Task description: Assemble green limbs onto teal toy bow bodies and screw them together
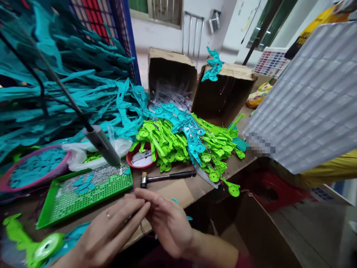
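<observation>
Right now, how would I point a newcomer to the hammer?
Start at the green perforated tray and look just beyond its right end. There, in front of the small red bowl, lies the hammer. Black-handled and tan-tipped, it stands out from the bright green parts behind it.

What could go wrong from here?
A green part seems to jut past the bench edge; it could slide off. The left hand is close to the green tray; a bump might scatter its silvery bits. The hammer lies just beyond and could get knocked.
</observation>
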{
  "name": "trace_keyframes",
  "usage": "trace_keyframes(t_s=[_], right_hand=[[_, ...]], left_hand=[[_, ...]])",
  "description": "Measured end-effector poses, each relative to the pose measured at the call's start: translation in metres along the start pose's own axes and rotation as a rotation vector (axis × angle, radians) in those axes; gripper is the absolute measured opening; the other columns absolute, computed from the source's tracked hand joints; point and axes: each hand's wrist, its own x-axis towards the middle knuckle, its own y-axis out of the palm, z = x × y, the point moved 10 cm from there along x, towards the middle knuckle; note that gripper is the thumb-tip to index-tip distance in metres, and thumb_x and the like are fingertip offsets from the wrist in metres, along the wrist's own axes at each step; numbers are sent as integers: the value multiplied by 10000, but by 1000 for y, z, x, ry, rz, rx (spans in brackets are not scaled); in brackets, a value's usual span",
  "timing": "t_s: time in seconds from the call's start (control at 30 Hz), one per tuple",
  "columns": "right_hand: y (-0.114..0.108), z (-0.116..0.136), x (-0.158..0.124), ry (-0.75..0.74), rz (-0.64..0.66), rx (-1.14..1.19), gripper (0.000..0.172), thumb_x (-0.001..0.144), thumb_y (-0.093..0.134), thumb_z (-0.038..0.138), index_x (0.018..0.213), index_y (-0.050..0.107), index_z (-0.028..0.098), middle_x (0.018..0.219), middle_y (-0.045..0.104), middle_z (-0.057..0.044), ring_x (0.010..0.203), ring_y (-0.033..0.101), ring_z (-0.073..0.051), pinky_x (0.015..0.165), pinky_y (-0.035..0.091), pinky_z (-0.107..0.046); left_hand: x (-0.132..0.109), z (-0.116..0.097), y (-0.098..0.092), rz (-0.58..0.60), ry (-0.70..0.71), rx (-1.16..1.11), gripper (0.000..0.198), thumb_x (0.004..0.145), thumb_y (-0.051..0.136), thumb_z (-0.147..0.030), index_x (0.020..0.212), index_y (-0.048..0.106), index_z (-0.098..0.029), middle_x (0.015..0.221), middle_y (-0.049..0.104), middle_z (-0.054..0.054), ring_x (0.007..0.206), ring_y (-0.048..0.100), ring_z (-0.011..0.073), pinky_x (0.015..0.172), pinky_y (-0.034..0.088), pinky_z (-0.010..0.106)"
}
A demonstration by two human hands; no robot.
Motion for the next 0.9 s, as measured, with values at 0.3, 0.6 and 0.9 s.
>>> trace_keyframes(t_s=[0.3,0.6,0.9], right_hand=[[6,88,-53,-839,-119,-1155,492,902,651,419,1352,578,234,1311,583,-131,1201,578,-278,1037,486,-468],[-1,77,-57,-1020,-344,-1265,247,905,654,216,1149,679,245,1043,631,-77,948,622,-209,821,540,-354],[-90,102,-63,-990,-496,-427,56,902,592,283,889,595,229,912,671,-27,886,634,-179,860,497,-341]], left_hand=[[17,50,37,131,-650,-734,175,912,652,-378,938,758,-242,830,716,47,693,660,161,603,520,219],[-4,42,103,-285,-1520,-1674,510,497,977,-325,847,649,-151,650,509,-85,469,353,-5,440,335,90],[6,46,107,-286,-1282,-1234,509,820,707,-615,1167,550,-277,1180,604,29,903,610,164,690,551,244]])
